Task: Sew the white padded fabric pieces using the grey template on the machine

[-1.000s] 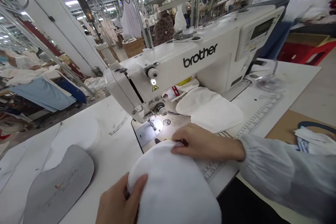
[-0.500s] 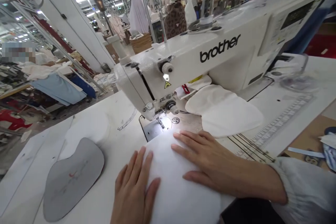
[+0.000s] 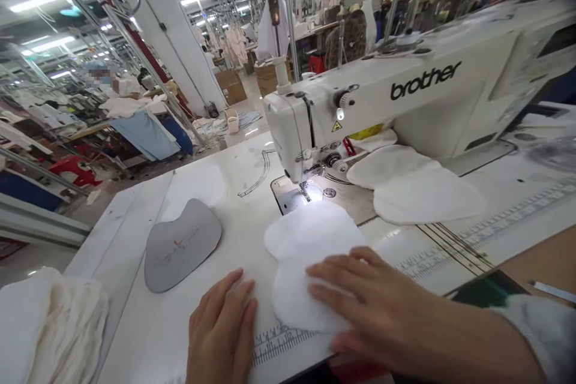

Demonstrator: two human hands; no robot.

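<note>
A white padded fabric piece (image 3: 310,270) was pressed flat under the spread fingers (image 3: 342,279) of the right hand (image 3: 387,312), before the Brother sewing machine (image 3: 360,96). The left hand (image 3: 220,330) was laid open, holding nothing, beside the piece. Behind the machine, a woven basket (image 3: 267,79) was seen, its contents unclear.

Body of the wearer, from a head-mounted camera, occupying the lower edge of the frame. Left hand (image 3: 222,327) and right hand (image 3: 378,306): both bare, the fingers slender and the nails too small to make out. Right forearm (image 3: 468,348): bare from wrist to cuff. Sleeve (image 3: 540,336): pale grey, soft-looking fabric, blurred and cut off by the lower right corner of the frame. Cuff (image 3: 501,312): a rounded, slightly bulky edge lying across the forearm; its weave, seams and fastenings too blurred to tell
</note>
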